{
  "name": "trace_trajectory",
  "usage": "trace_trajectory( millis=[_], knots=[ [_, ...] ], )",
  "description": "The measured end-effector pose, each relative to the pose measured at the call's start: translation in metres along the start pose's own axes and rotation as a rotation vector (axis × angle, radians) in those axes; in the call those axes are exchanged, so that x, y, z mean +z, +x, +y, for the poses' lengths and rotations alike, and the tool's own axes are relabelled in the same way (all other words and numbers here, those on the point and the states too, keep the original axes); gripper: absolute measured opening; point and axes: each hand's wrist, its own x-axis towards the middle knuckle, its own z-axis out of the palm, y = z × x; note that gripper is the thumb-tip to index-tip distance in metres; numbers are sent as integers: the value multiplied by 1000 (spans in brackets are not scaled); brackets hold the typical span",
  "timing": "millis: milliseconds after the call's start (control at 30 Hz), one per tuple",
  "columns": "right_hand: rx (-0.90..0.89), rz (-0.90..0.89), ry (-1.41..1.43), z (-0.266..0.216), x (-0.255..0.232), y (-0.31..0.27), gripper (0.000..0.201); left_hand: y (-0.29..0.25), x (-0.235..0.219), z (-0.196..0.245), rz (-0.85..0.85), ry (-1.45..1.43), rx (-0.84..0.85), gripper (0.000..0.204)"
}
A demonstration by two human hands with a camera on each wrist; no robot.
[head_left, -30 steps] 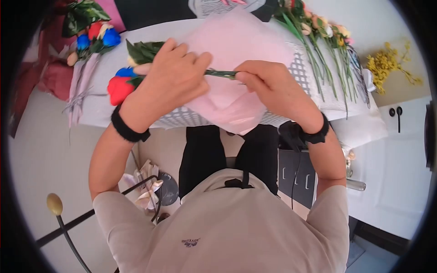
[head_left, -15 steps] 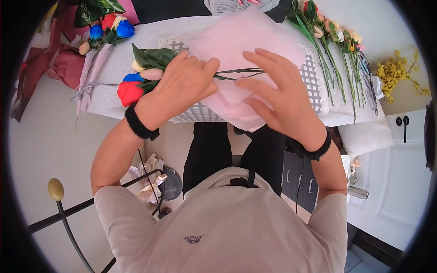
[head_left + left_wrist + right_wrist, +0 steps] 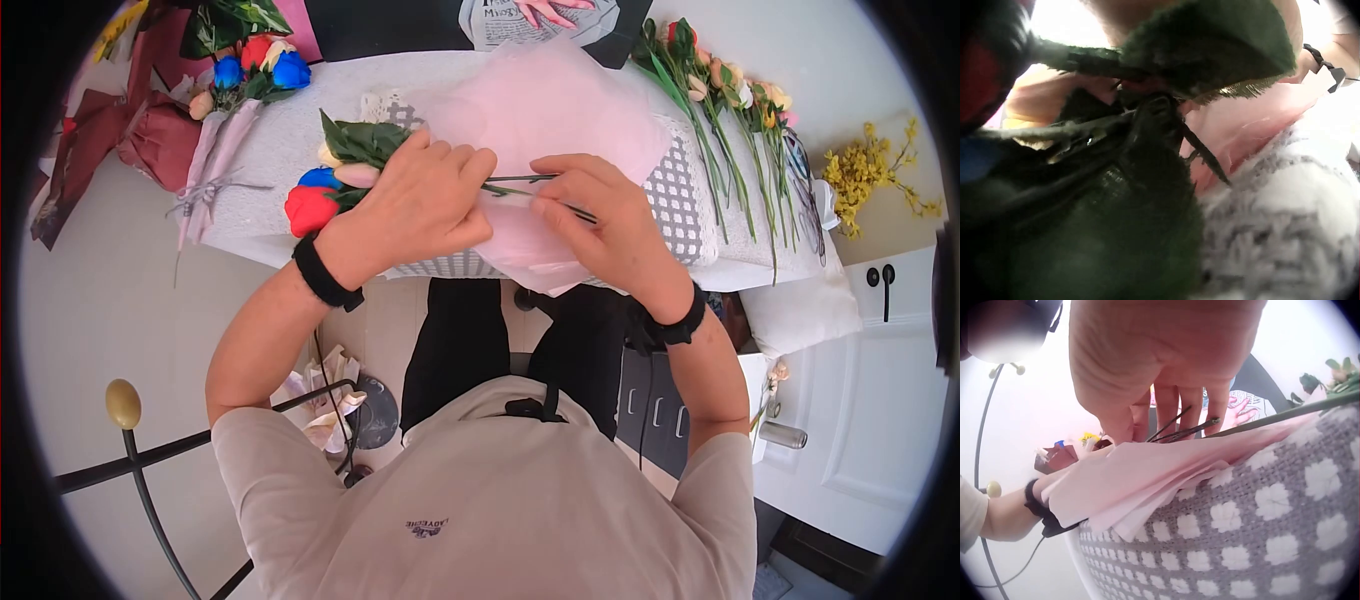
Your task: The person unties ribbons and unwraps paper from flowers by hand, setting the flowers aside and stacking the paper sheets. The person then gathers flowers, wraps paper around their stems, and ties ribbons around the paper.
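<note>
My left hand (image 3: pixel 425 200) grips a small bunch of artificial flowers by the stems. A red rose (image 3: pixel 310 210), a blue rose (image 3: pixel 320 178), a pale pink bud (image 3: pixel 357 175) and green leaves (image 3: pixel 365 140) stick out to its left. My right hand (image 3: pixel 610 215) pinches the thin dark stems (image 3: pixel 510 190) near their cut ends, thumb against fingers. In the right wrist view the stem tips (image 3: pixel 1194 430) poke past the fingers. Pink wrapping paper (image 3: pixel 540 100) lies spread beneath both hands. A large dark leaf (image 3: pixel 1210 56) covers much of the left wrist view.
A grey-and-white crocheted cloth (image 3: pixel 680 190) lies under the paper on the white-covered table. At the left is a wrapped bouquet (image 3: pixel 225 150); beside it, a dark red wrapped bundle (image 3: pixel 155 140). Long-stemmed flowers (image 3: pixel 720 140) lie at the right, near yellow blossoms (image 3: pixel 870 170).
The right hand lets go of the stem ends, spreads its fingers, then closes on them again. The left hand keeps its grip on the bunch throughout.
</note>
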Motion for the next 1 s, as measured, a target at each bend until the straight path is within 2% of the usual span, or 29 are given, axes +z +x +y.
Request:
trace_trajectory(
  millis=[133,267,333,467,533,567,633,867,1000],
  knots=[
    [247,127,196,-3,9,2,10,-3,9,1,8,119,42,39],
    [295,138,180,-2,16,2,9,-5,17,1,27,252,32,41],
    [326,169,177,-6,18,3,9,-3,15,2,107,291,54,36],
    [308,249,163,-8,20,2,11,-6,15,1,82,277,25,36],
    [47,146,-2,-4,17,0,20,-7,16,0,69,245,0,35],
    [46,145,-2,-5,18,-1,20,-7,16,0,70,246,-1,35],
    [-106,122,-149,-12,19,-2,28,-6,15,0,75,210,-4,34],
    [-131,86,-287,-5,25,0,26,-3,8,4,90,240,1,34],
    [-49,107,-225,-5,31,4,20,0,4,6,120,304,-27,37]
  ],
)
